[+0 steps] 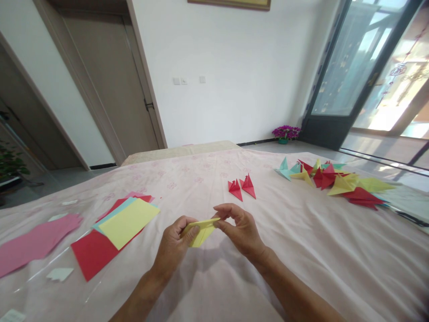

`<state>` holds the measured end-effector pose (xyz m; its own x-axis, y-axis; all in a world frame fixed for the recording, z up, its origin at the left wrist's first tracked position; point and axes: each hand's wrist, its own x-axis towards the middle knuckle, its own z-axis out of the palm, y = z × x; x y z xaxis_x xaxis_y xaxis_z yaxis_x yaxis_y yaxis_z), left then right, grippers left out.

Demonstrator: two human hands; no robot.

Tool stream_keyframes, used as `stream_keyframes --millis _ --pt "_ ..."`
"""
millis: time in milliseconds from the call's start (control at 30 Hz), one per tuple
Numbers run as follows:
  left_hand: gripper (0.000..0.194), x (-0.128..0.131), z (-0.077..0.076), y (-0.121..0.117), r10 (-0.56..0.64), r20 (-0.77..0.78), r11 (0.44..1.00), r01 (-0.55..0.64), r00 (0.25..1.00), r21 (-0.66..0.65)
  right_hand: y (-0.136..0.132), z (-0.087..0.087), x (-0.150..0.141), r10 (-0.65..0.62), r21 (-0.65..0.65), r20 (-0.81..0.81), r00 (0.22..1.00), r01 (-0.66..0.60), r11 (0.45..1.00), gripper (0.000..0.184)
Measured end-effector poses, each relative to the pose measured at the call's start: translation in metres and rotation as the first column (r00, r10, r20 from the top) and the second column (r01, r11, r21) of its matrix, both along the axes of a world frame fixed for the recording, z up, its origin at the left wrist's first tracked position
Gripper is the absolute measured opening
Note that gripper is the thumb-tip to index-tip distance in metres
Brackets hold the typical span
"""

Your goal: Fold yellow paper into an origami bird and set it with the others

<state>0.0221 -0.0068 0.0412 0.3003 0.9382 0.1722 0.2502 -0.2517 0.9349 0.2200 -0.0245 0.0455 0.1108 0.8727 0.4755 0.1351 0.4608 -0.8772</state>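
Note:
A folded piece of yellow paper (201, 233) is held up over the cloth-covered table, between my two hands. My left hand (177, 237) grips its left end, thumb on the near face and the fingers behind, partly hidden. At the pointed right end, my right hand (239, 228) pinches the paper's tip between thumb and forefinger. Just beyond my hands, two red folded paper cranes (241, 187) stand side by side on the cloth.
To the left lie stacked yellow, blue and red sheets (130, 221), with pink paper (36, 239) farther left. White scraps (59, 273) are near them. Several folded paper cranes (335, 181) are heaped at the right. The pale pink tablecloth (301, 250) has wrinkles.

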Motion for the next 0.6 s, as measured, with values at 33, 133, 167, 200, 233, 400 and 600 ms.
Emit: stream_keyframes --millis 33,133,167,200,233,400,600 --pt "0.033 -0.0003 -0.001 0.0008 -0.011 0.013 1.0 0.012 1.0 -0.019 0.0004 -0.0003 -0.0004 0.013 -0.018 -0.032 0.999 -0.014 1.0 0.027" --pt "0.034 -0.0001 -0.0036 0.0024 -0.031 0.035 0.998 0.033 0.999 -0.051 0.0012 -0.0018 -0.0016 0.032 -0.056 -0.101 0.994 -0.038 0.998 0.027" --pt "0.034 0.0003 -0.004 0.0026 -0.034 0.039 0.998 0.036 0.999 -0.058 0.0012 -0.0022 -0.002 0.033 -0.063 -0.113 0.993 -0.041 0.997 0.028" --pt "0.034 0.0007 -0.0042 0.0026 -0.035 0.04 0.997 0.038 0.999 -0.065 0.0011 -0.0023 -0.0023 0.033 -0.065 -0.122 0.992 -0.041 0.997 0.029" --pt "0.034 0.0012 -0.0042 0.0025 -0.036 0.041 0.997 0.039 0.999 -0.071 0.0009 -0.0023 -0.0024 0.032 -0.066 -0.128 0.991 -0.041 0.997 0.03" --pt "0.034 0.0024 -0.0032 0.0018 -0.059 0.073 0.992 0.067 0.996 -0.11 -0.0002 -0.0002 -0.0012 0.024 -0.079 -0.119 0.993 -0.034 0.996 0.025" --pt "0.035 0.0014 -0.0026 0.0033 -0.134 0.159 0.963 0.166 0.978 -0.21 0.0009 -0.0011 0.0005 0.039 -0.133 -0.121 0.992 -0.055 0.99 0.016"
